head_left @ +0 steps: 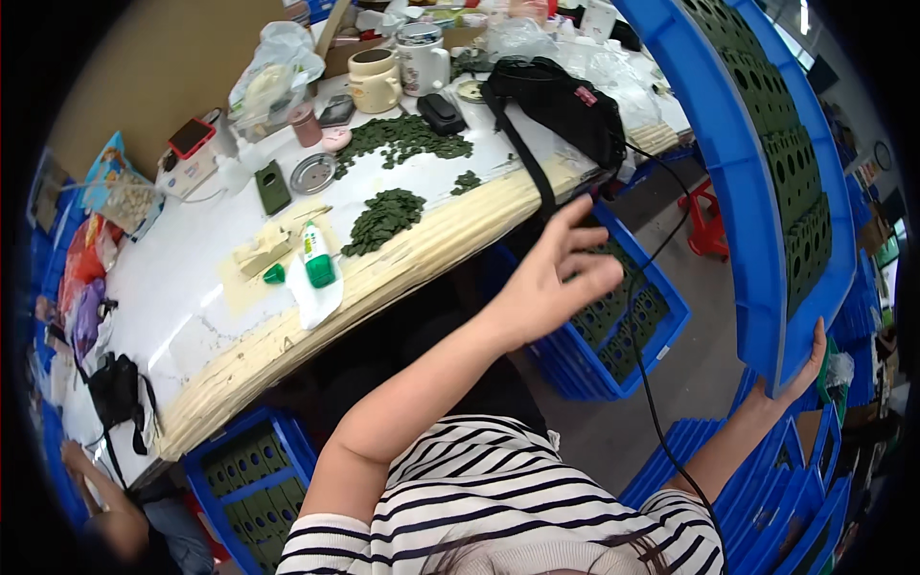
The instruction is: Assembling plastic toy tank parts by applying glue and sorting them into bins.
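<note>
My left hand is raised past the table's front edge, its fingers spread and nothing in them. Behind it, by the table, stands a stack of blue trays, the top one filled with dark green plates with round holes. On the right, my right hand grips the lower end of another blue tray, which is tilted steeply on end. Rows of green perforated plates sit inside that tray. Its upper end runs out of the picture.
The white table holds piles of small green pieces, a glue bottle, mugs and a black bag. A black cable hangs before me. More blue trays, a red stool and another person's arm surround me.
</note>
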The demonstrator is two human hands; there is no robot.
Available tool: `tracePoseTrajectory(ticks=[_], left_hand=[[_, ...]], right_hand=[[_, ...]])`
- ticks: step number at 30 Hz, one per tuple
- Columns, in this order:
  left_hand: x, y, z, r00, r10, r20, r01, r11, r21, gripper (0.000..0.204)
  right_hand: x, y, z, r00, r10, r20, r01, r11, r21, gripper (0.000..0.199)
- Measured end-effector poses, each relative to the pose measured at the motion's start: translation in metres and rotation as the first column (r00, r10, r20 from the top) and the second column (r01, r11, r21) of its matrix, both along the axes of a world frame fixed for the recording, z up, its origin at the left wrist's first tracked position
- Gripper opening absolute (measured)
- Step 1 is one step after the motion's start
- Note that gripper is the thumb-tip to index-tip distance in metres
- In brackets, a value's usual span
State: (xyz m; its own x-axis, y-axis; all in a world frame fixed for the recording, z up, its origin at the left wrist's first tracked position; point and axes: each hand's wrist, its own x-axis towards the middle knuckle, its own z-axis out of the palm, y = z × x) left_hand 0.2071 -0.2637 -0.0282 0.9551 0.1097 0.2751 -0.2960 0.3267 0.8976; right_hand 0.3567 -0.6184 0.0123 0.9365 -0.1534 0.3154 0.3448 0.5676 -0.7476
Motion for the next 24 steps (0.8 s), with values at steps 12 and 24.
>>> tracePoseTrajectory(ticks=[12,24], left_hand=[[-0.219,0.099,0.092,0.836,0.53,0.143,-0.478,0.83,-0.288,0.114],[-0.368,-0.061,0.04,-0.002,0.969,-0.248,-0.906,-0.107,-0.41,0.021]], right_hand=[[-0.051,0.18,0.016,0.656,0.745,-0.116,-0.751,0.66,-0.009,0.028],[-0.14,0.221,-0.004,0.259,0.857,-0.445,-0.966,0.223,-0.133,0.039]])
